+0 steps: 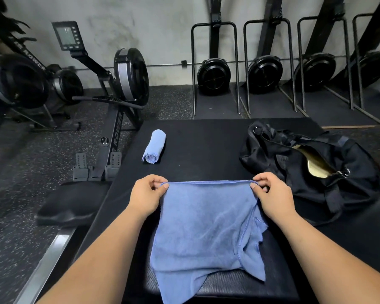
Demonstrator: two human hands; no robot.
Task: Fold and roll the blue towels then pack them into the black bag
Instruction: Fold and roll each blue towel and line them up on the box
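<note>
Both hands, left hand (145,195) and right hand (272,194), are pinching a blue towel's (204,233) top corners. Beyond, a rolled towel (154,147) and black bag (305,172) are lying on the surface (202,145).

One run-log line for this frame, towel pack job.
step: fold start | left grip: pinches corner of loose towel | right grip: pinches other corner | rolled towel: on mat, unpacked | black bag: open

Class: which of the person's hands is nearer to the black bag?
Right. The right hand pinches a corner of the blue towel beside the black bag; the left hand pinches the opposite corner, farther off.
</note>
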